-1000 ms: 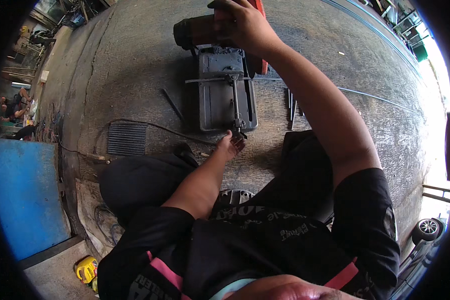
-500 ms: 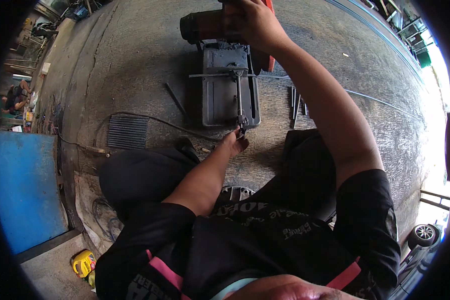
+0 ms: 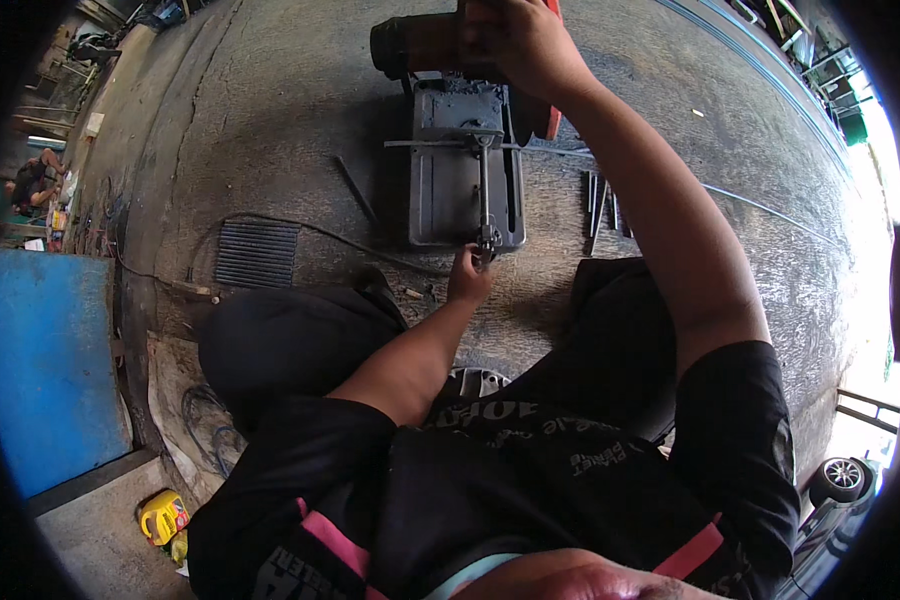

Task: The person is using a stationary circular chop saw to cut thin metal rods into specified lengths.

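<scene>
Gripping the near end of a clamp screw (image 3: 485, 190) with left hand (image 3: 469, 277), narrow grasp, curled fingers. Holding right hand (image 3: 537, 48) up at the dark top handle (image 3: 485, 12) of a cut-off saw (image 3: 435, 205), partly cropped by upper edge; cannot tell if closed around it. Sitting on grimy concrete floor (image 3: 290, 130), straight ahead of the bent legs. Built on a dull grey rectangular base with rounded corners, slotted lengthwise along the right side, caked with dark grit toward the far end. Topped by a dark cylindrical motor (image 3: 400, 48) pointing left, flanked on the right by a bright orange-red guard (image 3: 555, 115). Shinier along the screw, running lengthwise from near edge to clamp. Crossed by a thin grey metal bar (image 3: 402, 144), poking out on the left. Also on floor: a loose dark bar (image 3: 354, 188) at left, short thin bars (image 3: 597, 215) at right, a ribbed dark rectangle (image 3: 258, 253) beside a black cable (image 3: 360, 252). Farther left: blue panel (image 3: 50, 360), yellow container (image 3: 162, 517).
</scene>
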A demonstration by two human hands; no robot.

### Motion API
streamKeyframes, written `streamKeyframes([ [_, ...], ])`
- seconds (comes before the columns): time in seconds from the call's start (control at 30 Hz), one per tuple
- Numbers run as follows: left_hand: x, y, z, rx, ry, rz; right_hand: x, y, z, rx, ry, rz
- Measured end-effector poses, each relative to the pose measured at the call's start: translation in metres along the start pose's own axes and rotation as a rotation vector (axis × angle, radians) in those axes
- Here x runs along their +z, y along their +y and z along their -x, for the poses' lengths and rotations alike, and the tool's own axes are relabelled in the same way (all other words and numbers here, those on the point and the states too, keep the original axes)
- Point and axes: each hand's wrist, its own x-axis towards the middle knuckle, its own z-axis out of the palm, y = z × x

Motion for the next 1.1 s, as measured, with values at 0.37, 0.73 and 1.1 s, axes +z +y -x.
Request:
streamKeyframes([
  [0.37,0.003,0.011,-0.018,-1.507,-0.44,1.368,0.004,0.002,0.001,-0.167,0.037,0.309],
  [0.73,0.034,-0.009,-0.003,-1.259,-0.189,1.528,0.0,-0.006,0.002,0.057,0.039,-0.003],
  [1.1,0.013,-0.024,-0.028,-1.606,0.234,1.492,0.006,-0.002,0.001,0.017,-0.038,0.1],
])
